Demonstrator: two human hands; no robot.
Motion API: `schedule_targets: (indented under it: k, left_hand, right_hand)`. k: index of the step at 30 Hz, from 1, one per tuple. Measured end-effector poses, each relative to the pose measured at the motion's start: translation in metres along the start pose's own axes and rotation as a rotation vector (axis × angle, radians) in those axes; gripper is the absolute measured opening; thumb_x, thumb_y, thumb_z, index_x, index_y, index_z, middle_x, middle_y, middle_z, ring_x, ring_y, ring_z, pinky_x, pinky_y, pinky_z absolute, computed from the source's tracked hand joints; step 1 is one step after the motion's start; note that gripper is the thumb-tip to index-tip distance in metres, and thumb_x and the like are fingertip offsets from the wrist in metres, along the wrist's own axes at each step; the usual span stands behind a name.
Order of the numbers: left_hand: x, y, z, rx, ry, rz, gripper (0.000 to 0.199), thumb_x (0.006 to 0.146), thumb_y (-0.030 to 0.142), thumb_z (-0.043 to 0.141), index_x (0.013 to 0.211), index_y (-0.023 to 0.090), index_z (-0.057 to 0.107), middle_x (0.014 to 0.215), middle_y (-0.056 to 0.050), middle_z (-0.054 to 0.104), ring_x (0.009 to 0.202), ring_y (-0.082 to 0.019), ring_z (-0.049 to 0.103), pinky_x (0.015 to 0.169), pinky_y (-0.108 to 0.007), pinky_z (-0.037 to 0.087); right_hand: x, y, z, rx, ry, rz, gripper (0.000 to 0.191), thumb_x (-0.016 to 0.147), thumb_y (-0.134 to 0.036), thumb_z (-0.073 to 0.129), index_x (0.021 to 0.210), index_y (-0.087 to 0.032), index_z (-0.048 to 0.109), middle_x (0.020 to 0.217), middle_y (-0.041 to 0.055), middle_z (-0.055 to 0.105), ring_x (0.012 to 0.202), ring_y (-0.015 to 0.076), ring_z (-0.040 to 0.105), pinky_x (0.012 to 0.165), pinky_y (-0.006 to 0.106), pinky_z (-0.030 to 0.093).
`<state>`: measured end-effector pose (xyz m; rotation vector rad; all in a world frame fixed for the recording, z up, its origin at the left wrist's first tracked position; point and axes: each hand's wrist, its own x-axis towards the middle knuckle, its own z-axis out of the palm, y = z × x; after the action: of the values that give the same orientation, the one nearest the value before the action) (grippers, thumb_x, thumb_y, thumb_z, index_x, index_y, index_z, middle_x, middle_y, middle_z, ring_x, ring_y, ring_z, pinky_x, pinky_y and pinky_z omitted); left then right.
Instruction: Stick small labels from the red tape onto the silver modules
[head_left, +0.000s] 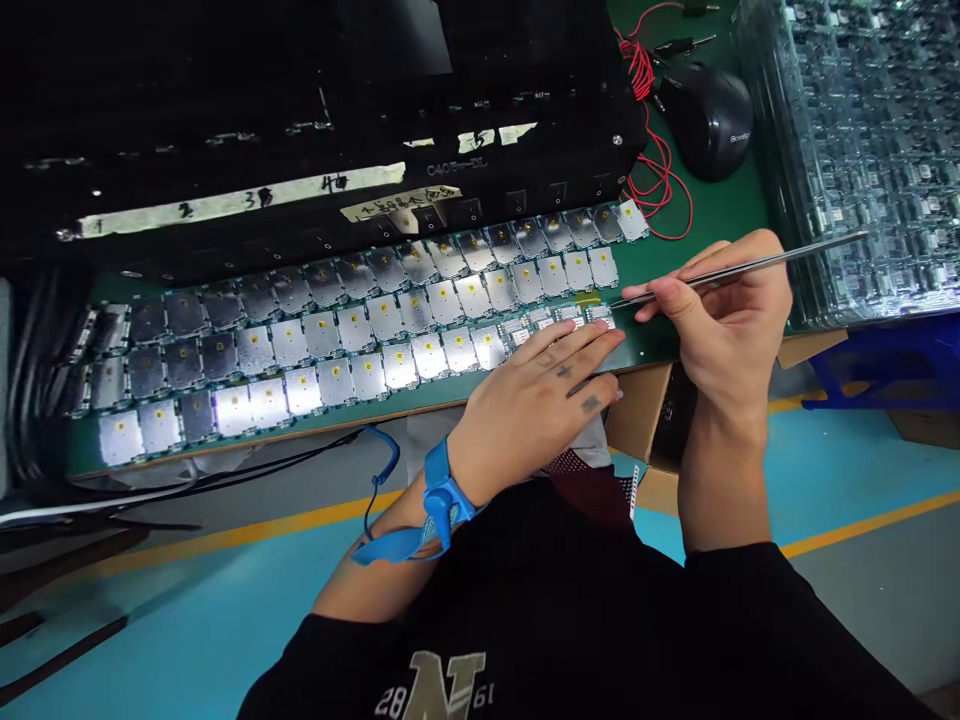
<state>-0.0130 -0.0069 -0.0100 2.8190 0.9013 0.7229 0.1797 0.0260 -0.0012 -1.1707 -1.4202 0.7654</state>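
Observation:
Fingers outstretched, my left hand (pixel 536 410) lies over the right end of the front row, its fingertips on small circuit boards (pixel 598 316) with their component side up. A blue wrist strap (pixel 442 505) goes round that wrist. My right hand (pixel 739 310) is closed on slim metal tweezers (pixel 787 256), held like a pen. Their tip reaches the last board of the row, close to my left fingertips; whether it touches is too small to tell. More boards with silvery metal covers (pixel 386 315), each with a yellow dot, stand in three rows to the left and behind.
A black device (pixel 300 100) with switches and taped labels borders the rows at the back. Red wires (pixel 660 175) and a black mouse (pixel 709 120) lie behind my right hand. Clear trays of boards (pixel 870 160) are stacked at right. Below the table edge stands a cardboard box (pixel 637 405).

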Motion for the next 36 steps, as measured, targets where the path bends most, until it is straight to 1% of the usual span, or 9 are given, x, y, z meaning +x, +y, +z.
schedule_targets:
  k: [11,15,18,22,26,28,30,33,36]
  left_hand:
    - [0.0,0.0,0.0,-0.022,0.009,-0.006,0.009,0.098,0.021,0.055,0.102,0.017,0.061,0.138,-0.009,0.06,0.132,-0.023,0.054,0.114,-0.043,0.045]
    - [0.0,0.001,0.003,-0.024,0.02,-0.019,0.01,0.099,0.023,0.053,0.102,0.017,0.061,0.139,-0.009,0.059,0.134,-0.023,0.053,0.115,-0.044,0.044]
    - [0.001,0.001,0.005,-0.034,0.059,-0.023,0.012,0.098,0.026,0.055,0.099,0.016,0.061,0.136,-0.012,0.06,0.132,-0.025,0.055,0.112,-0.045,0.046]
    - [0.001,-0.002,0.003,-0.143,0.221,-0.006,0.011,0.097,0.027,0.058,0.099,0.017,0.061,0.127,-0.009,0.066,0.125,-0.024,0.059,0.106,-0.046,0.05]
    - [-0.005,-0.001,-0.002,-0.361,0.423,0.063,0.011,0.096,0.026,0.06,0.104,0.019,0.063,0.101,-0.003,0.074,0.097,-0.017,0.066,0.086,-0.036,0.055]
    - [-0.009,0.002,-0.003,-0.507,0.524,0.083,0.012,0.097,0.026,0.058,0.102,0.017,0.064,0.096,-0.004,0.073,0.087,-0.014,0.067,0.077,-0.032,0.055]
    - [-0.013,0.006,-0.002,-0.671,0.617,0.064,0.013,0.098,0.026,0.056,0.1,0.015,0.064,0.093,-0.006,0.073,0.084,-0.013,0.068,0.073,-0.029,0.056]
    - [-0.022,0.011,-0.002,-0.788,0.657,-0.041,0.016,0.099,0.029,0.056,0.106,0.018,0.064,0.095,-0.005,0.073,0.088,-0.013,0.069,0.076,-0.03,0.058]
    - [-0.036,0.01,-0.005,-0.76,0.643,-0.163,0.024,0.096,0.033,0.06,0.118,0.023,0.062,0.105,-0.006,0.073,0.097,-0.017,0.069,0.081,-0.036,0.059]
  right_hand:
    - [0.001,0.007,0.003,0.014,0.058,-0.02,0.027,0.085,-0.037,0.07,0.087,-0.023,0.047,0.077,-0.0044,0.052,0.067,0.0097,0.067,0.052,0.022,0.054]
    - [0.003,0.008,0.006,0.071,0.216,-0.078,0.026,0.091,-0.042,0.062,0.091,-0.024,0.043,0.075,-0.0049,0.049,0.064,0.009,0.064,0.052,0.023,0.054]
    - [-0.004,0.001,0.003,0.183,0.279,-0.155,0.029,0.096,-0.046,0.05,0.082,-0.023,0.039,0.071,-0.0038,0.044,0.061,0.0092,0.06,0.059,0.028,0.056]
    - [-0.043,-0.015,-0.007,0.267,0.208,-0.075,0.037,0.099,-0.049,0.041,0.076,-0.021,0.032,0.074,-0.0019,0.045,0.071,0.0135,0.065,0.068,0.033,0.057]
    - [-0.101,-0.016,-0.005,0.086,-0.023,0.101,0.029,0.087,-0.034,0.067,0.084,-0.022,0.04,0.105,0.0029,0.059,0.108,0.0199,0.064,0.091,0.038,0.056]
    - [-0.125,-0.012,0.002,-0.091,-0.194,0.222,0.026,0.083,-0.028,0.071,0.093,-0.021,0.048,0.108,0.0048,0.062,0.102,0.0173,0.064,0.086,0.033,0.056]
    - [-0.14,-0.01,0.005,-0.213,-0.31,0.299,0.019,0.085,-0.028,0.067,0.091,-0.02,0.05,0.095,0.003,0.064,0.08,0.012,0.061,0.071,0.026,0.053]
    - [-0.137,-0.016,-0.009,-0.283,-0.281,0.234,0.029,0.085,-0.026,0.064,0.075,-0.02,0.038,0.075,-0.0017,0.058,0.064,0.0089,0.053,0.059,0.023,0.046]
    - [-0.1,-0.035,-0.052,-0.362,-0.157,0.012,0.03,0.08,-0.023,0.065,0.073,-0.021,0.036,0.072,-0.0021,0.055,0.063,0.0101,0.05,0.054,0.024,0.042]
